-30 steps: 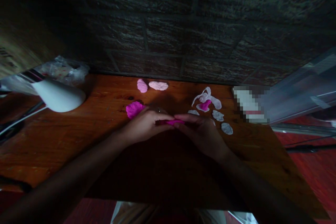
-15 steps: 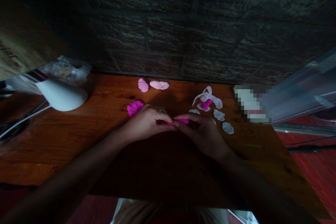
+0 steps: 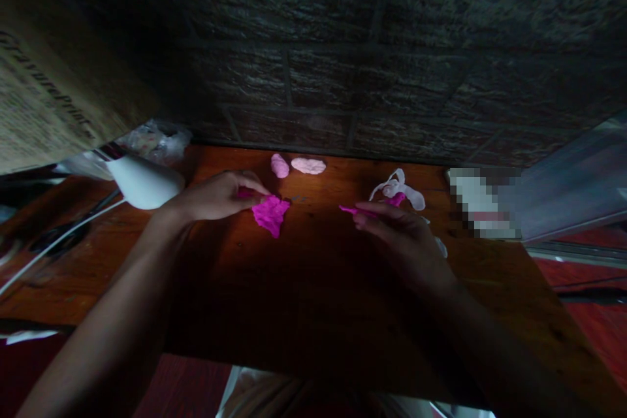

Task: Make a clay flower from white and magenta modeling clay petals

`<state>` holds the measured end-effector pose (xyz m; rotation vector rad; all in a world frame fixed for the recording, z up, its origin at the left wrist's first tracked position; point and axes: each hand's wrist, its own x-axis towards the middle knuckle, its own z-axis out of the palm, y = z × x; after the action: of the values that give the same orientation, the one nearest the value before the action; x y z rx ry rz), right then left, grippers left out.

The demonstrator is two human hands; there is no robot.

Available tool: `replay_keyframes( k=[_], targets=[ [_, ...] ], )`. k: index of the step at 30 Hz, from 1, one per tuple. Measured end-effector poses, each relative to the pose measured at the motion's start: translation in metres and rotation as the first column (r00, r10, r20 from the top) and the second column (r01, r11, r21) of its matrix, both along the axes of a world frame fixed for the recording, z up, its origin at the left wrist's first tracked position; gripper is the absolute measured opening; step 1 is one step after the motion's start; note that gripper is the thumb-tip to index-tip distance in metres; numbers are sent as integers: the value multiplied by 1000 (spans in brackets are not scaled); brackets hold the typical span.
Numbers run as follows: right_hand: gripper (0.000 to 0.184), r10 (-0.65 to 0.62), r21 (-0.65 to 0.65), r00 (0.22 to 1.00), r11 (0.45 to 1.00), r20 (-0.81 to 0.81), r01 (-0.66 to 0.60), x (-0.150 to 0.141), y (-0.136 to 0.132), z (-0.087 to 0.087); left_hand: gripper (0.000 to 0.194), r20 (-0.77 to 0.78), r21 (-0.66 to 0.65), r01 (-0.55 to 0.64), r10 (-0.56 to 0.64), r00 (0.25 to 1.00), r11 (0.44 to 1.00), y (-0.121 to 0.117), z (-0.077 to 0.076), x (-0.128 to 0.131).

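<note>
On the left, my left hand (image 3: 220,196) pinches the edge of a crumpled magenta lump (image 3: 271,215), which looks like soft modelling clay. Between the thumb and fingers of my right hand (image 3: 404,238) is a thin magenta strip (image 3: 347,209) of what seems the same material. Just beyond that hand lies a white piece with curved petal shapes (image 3: 415,199), with a magenta bit (image 3: 398,198) against it. Small flat white pieces (image 3: 441,247) are partly hidden behind the right hand. Farther back, a pink lump (image 3: 280,166) rests beside a paler pink one (image 3: 308,165).
A white lamp-like base (image 3: 144,181) with a cable stands at the left, near a crinkled plastic bag (image 3: 159,140) and a printed brown board (image 3: 59,98). The stone-patterned wall (image 3: 318,65) bounds the wooden table (image 3: 294,300). A blurred-out box (image 3: 482,202) lies at the right.
My hands have moved apart. The left went left and took hold of the larger magenta lump; the right drew right, keeping the small magenta strip. The camera view has shifted slightly.
</note>
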<state>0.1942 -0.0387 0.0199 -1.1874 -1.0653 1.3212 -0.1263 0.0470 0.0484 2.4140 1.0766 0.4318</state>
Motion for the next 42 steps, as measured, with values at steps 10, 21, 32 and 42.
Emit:
replay_keyframes(
  k=[10,21,32,42],
  targets=[
    [30,117,59,993,991,8,-117,-13,-5,-6,29,104,101,-179,168,980,979,-18,0,46],
    [17,74,116,997,991,-23,-71,-17,-7,-5,18,682,-176,-88,186,707,980,-61,-32,119],
    [40,302,142,953,942,29,-303,-17,-9,-13,82,514,-320,316,-117,850,893,-71,-17,100],
    [38,230,-43,960,970,-158,-239,-12,-7,-6,29,460,-29,-67,72,885,997,-50,2,84]
  ],
)
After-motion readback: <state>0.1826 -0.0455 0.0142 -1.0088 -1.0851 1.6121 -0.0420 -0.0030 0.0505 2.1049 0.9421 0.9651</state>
